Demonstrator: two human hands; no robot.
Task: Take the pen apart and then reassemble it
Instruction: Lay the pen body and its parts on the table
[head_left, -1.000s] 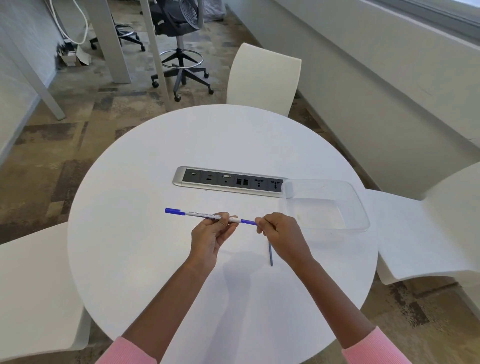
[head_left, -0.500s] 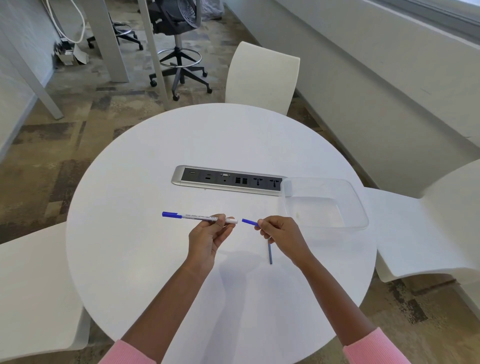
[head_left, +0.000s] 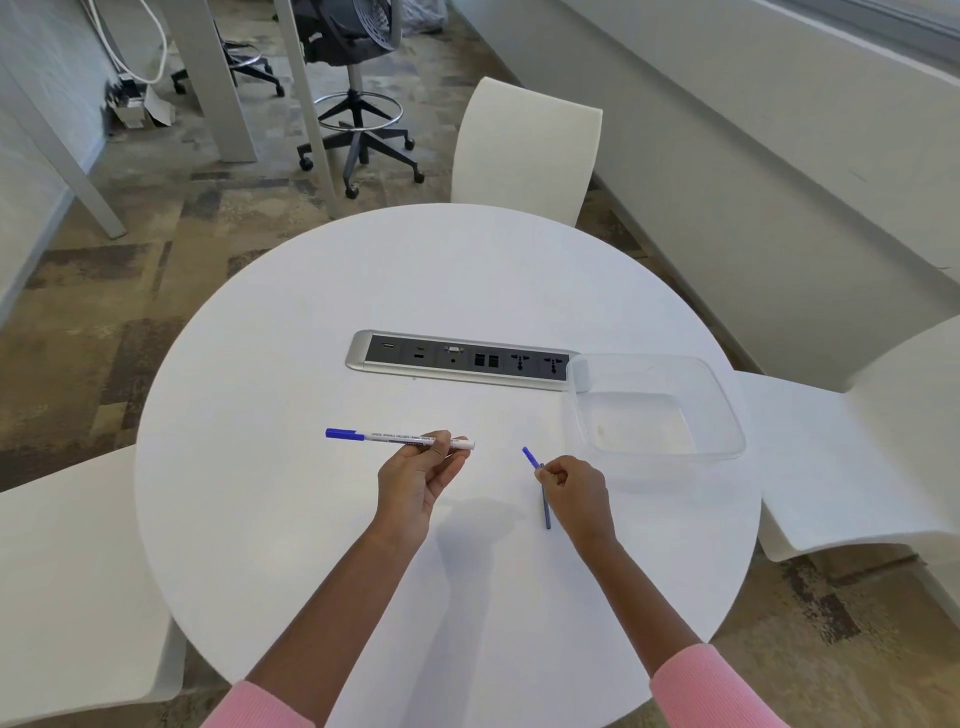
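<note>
White round table (head_left: 322, 519) carried a socket strip (head_left: 462, 359) and a clear tray (head_left: 727, 415). Left hand (head_left: 415, 480) pinched the pen barrel (head_left: 400, 439) above the table. Right hand (head_left: 576, 493), well apart, gripped the blue end piece (head_left: 530, 457); a thin refill (head_left: 545, 512) lay beside it.

This is an office, likely a meeting corner. A round white bench (head_left: 311, 519) has a built-in power and data socket strip (head_left: 462, 359) set into its top, with moulded white chairs (head_left: 524, 150) drawn up around it. Behind stands a black mesh swivel stool (head_left: 358, 62) on castors beside desk legs (head_left: 228, 83), over patterned carpet tiles (head_left: 130, 291), with white cables (head_left: 150, 57) hanging near the wall.
</note>
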